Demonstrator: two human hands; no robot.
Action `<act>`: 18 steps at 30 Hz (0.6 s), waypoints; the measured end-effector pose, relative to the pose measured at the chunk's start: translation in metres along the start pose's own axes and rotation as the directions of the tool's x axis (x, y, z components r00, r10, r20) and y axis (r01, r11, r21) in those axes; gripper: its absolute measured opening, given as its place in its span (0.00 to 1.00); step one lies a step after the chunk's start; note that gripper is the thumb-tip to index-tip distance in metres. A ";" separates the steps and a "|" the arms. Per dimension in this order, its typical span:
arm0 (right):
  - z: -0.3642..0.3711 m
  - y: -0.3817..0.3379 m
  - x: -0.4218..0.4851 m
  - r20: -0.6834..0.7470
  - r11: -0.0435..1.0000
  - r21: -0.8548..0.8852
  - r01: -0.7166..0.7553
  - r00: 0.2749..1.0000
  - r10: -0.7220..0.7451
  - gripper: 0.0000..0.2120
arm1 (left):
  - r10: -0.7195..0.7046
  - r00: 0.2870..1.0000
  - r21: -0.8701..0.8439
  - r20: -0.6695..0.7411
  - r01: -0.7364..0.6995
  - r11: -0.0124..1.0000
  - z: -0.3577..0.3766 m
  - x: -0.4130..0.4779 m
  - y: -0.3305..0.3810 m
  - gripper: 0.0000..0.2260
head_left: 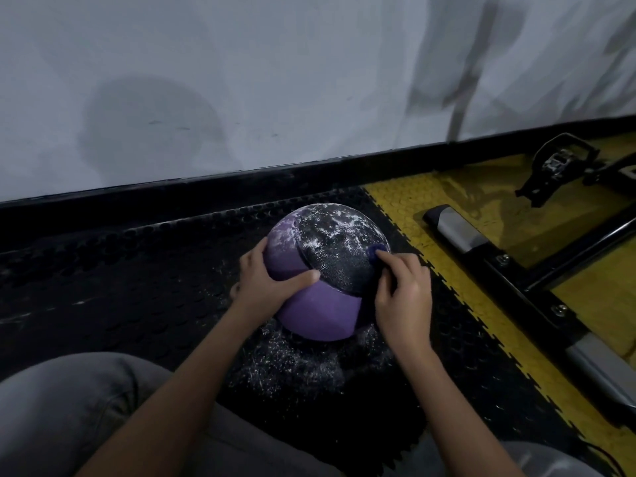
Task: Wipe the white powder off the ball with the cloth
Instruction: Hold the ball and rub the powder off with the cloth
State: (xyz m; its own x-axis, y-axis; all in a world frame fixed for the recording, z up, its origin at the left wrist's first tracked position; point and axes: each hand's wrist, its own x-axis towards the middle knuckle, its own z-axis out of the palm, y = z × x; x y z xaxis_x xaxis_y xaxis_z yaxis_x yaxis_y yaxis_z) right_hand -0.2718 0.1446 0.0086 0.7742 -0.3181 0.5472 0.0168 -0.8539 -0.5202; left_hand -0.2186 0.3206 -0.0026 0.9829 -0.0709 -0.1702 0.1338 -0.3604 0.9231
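Note:
A purple and black ball (323, 304) rests on the black floor mat in front of my knees. White powder speckles its black top panel, thickest toward the far side. My left hand (266, 282) grips the ball's left side, thumb lying across the seam. My right hand (402, 294) presses a small dark blue cloth (375, 251) against the ball's upper right; only a bunched corner of the cloth shows past my fingers.
Powder lies scattered on the black mat (303, 370) below the ball. A yellow mat (457, 215) with black and silver exercise equipment (499, 256) lies to the right. A white wall (241, 80) with a black baseboard stands just behind the ball. My grey trouser legs fill the bottom.

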 end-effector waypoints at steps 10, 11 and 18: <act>-0.003 0.007 0.003 0.011 0.999 -0.022 0.026 1.000 -0.026 0.14 | -0.027 1.000 -0.004 -0.011 0.027 1.000 0.002 0.003 -0.001 0.57; -0.003 0.005 0.002 0.003 0.999 -0.026 0.024 1.000 -0.024 0.14 | -0.024 0.999 0.015 -0.023 0.025 1.000 0.004 0.001 0.001 0.56; 0.002 -0.015 -0.015 0.065 0.976 -0.024 0.217 0.974 -0.215 0.14 | -0.042 0.998 0.040 -0.048 0.044 0.998 0.007 -0.004 0.002 0.57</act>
State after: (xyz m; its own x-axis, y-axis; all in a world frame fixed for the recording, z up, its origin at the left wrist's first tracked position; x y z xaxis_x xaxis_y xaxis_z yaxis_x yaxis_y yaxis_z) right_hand -0.2820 0.1627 0.0065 0.7920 -0.0994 0.6024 0.1693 -0.9122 -0.3731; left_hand -0.2231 0.3135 -0.0023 0.9813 -0.0113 -0.1919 0.1715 -0.4002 0.9002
